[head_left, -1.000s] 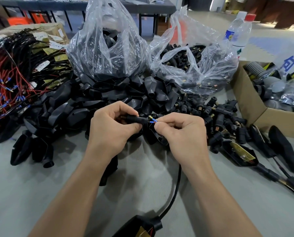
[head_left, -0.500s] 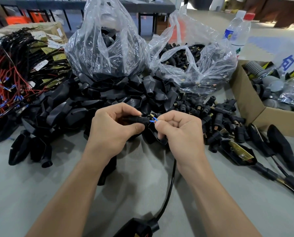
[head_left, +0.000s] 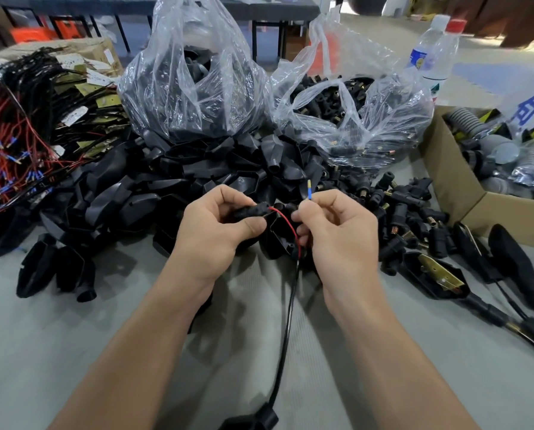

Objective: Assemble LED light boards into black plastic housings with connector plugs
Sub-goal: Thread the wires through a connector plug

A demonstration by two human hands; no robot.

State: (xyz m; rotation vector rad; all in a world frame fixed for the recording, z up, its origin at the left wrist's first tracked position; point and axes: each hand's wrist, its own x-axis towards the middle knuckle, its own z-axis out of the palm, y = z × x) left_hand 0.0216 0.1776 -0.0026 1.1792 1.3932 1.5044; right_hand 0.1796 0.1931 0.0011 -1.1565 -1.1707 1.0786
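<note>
My left hand (head_left: 216, 234) grips a small black connector plug (head_left: 253, 211) between thumb and fingers. A red wire (head_left: 285, 220) runs out of the plug's right end and curves down. My right hand (head_left: 337, 234) pinches a wire with a blue sleeve and yellow tip (head_left: 309, 191), which sticks up above its fingers. A black cable (head_left: 285, 330) drops from the hands to a black housing (head_left: 250, 422) at the bottom edge. A large heap of black plastic housings (head_left: 172, 181) lies behind the hands. Loose connector plugs (head_left: 408, 212) lie to the right.
Two clear bags stand at the back, one with housings (head_left: 191, 88), one with plugs (head_left: 349, 110). Red and black wire bundles (head_left: 26, 125) fill the left. A cardboard box (head_left: 454, 187) sits right. Assembled housings with a brass board (head_left: 436, 274) lie beside it. Bottles (head_left: 433, 48) stand behind.
My right hand has drawn away from the plug. The red wire now shows coming out of the plug, and the blue-sleeved tip stands up above my right fingers.
</note>
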